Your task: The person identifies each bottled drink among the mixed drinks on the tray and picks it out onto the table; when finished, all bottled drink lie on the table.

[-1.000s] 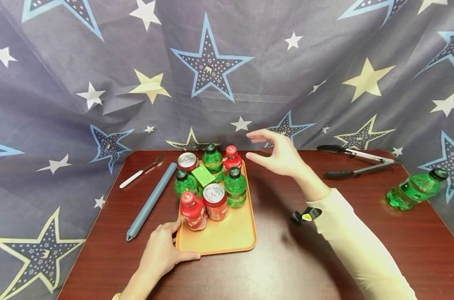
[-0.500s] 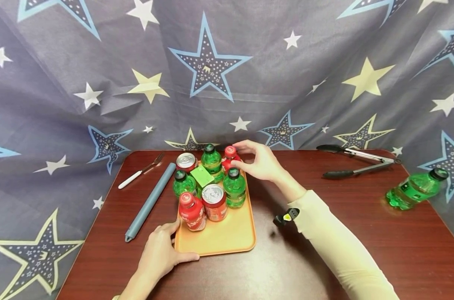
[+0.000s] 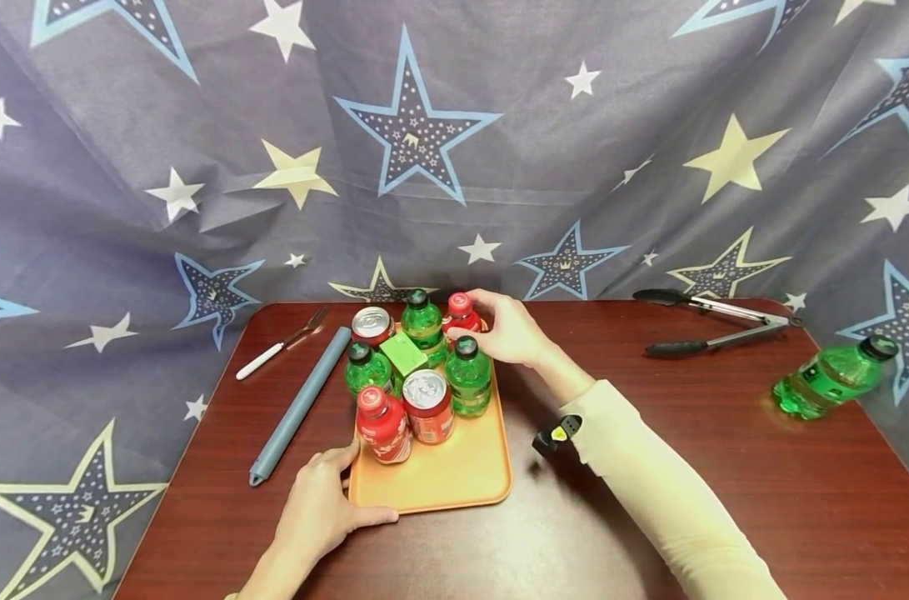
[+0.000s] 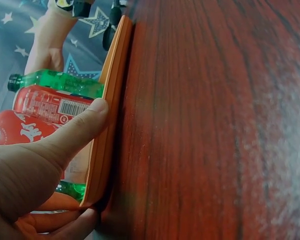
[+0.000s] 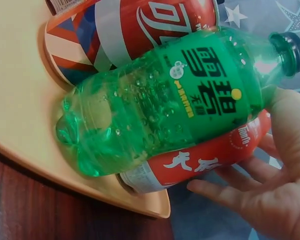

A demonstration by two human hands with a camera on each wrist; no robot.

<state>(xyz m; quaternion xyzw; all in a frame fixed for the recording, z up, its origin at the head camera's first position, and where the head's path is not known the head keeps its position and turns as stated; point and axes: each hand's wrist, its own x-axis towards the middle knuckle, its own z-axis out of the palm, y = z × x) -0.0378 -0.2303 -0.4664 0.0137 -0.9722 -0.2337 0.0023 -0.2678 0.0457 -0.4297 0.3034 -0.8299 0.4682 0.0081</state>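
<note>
An orange tray (image 3: 461, 479) bears several drinks. My left hand (image 3: 319, 500) grips its near left corner, thumb (image 4: 85, 125) along the front rim and fingers at the left side. At the back right corner my right hand (image 3: 516, 333) holds a red bottle (image 3: 460, 305), its fingers curled round the far side (image 5: 189, 167); a green soda bottle (image 5: 154, 105) partly covers the thumb in the right wrist view. Also standing on the tray are a red bottle in front (image 3: 384, 429), red cans (image 3: 429, 410) and more green bottles (image 3: 422, 321). A light green block (image 3: 403, 354) rests among them.
Left of the tray lie a blue-grey rod (image 3: 300, 408) and a white-handled fork (image 3: 277, 346). Black-tipped tongs (image 3: 724, 321) lie at the back right. Another green bottle (image 3: 832, 379) is near the right edge. A star-patterned cloth (image 3: 454, 125) hangs behind the wooden table (image 3: 694, 433).
My right hand has come left and down from the air beside the tray and closed round the back red bottle. The left hand stays at the tray corner.
</note>
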